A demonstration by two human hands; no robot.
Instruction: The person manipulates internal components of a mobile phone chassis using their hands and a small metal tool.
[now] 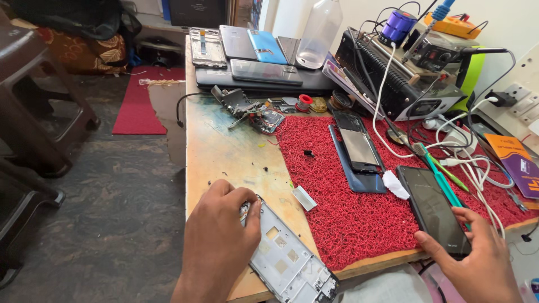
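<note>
At the lower centre of the frame the left hand (222, 235) lies curled over the upper end of a silver phone frame (286, 261), fingers closed on its edge and pressing it against the desk (224, 151). The frame lies slanted on the bare, stained wood, its lower end reaching the desk's near edge. At the lower right the right hand (477, 264) grips the bottom end of a black phone (433, 209), thumb on its left edge and fingers on its right; the phone rests screen up on the red mat (337, 191). Just to the left of the phone lie a crumpled white wipe (395, 184) and an opened phone (357, 150) on its dark blue back cover. A small white strip (304, 197) sits at the mat's left border, between the two hands. White cables (466, 163) and a teal tool (441, 179) run just beside the black phone, at the right.
</note>
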